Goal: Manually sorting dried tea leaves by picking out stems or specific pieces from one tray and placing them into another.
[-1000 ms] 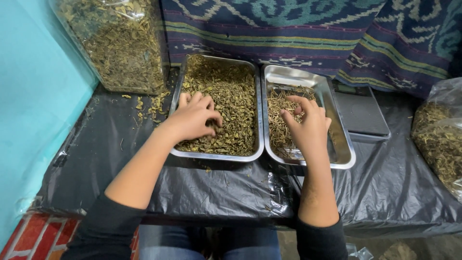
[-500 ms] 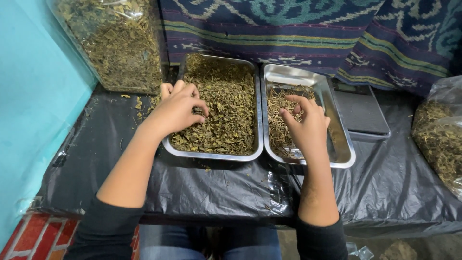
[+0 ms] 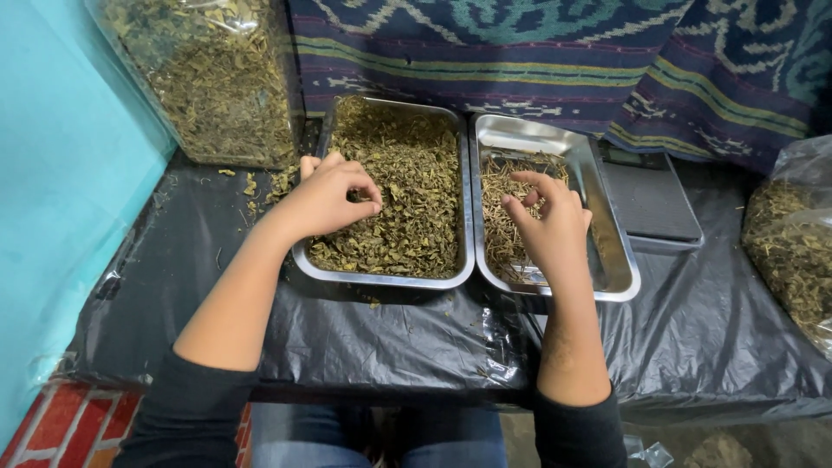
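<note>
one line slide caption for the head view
Left hand picks at dried leaves in one steel tray; right hand over stems in the next.

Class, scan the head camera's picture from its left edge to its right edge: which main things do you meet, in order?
Turquoise wall → clear bag of dried leaves → left hand → steel tray full of leaves → right hand → dark flat scale → plastic bag of leaves.
</note>
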